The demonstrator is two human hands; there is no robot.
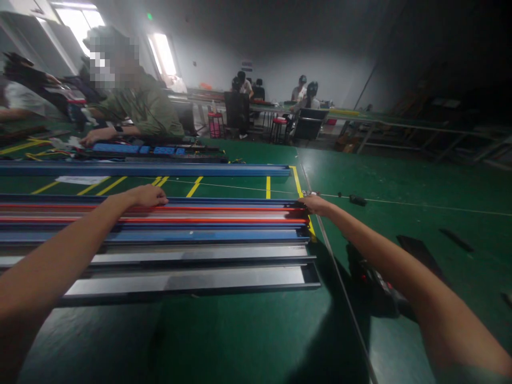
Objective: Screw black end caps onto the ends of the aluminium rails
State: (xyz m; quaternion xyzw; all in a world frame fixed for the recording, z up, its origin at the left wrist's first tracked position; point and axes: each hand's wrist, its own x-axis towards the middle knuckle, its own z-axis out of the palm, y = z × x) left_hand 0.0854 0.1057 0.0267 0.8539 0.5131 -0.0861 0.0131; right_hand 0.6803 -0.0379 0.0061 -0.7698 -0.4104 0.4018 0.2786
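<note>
While the left hand (151, 196) lies with its fingers curled down on the dark upper edge of the red-striped rail (240, 215), the right hand (314, 204) bends its fingers over that rail's right end. Both hands are narrow rather than spread; the fingertips are hidden, so I cannot tell how firmly either one grips.

The rail is long, straight and smooth, with two glossy red lines running along a paler band between them. It lies directly under the left hand and stretches from there to the right hand, its end just beneath the right fingers.

On the wearer's side of it come a blue rail (240, 235) with a flat, satin face, then a silver rail (248, 253) and a near rail (240, 278), both shallow troughs with pale metallic floors and dark raised edges. All lie roughly parallel.

Beyond the hands, yellow tape (268, 188) marks strips on the smooth green surface (224, 341), and a far rail (160, 170), blue and ridged, lies across them. To the right, below the forearm, is a blurred dark object (380, 285) with red spots. Farther off at left, a co-worker's hand (98, 136) rests beside blue blocks (116, 148).
</note>
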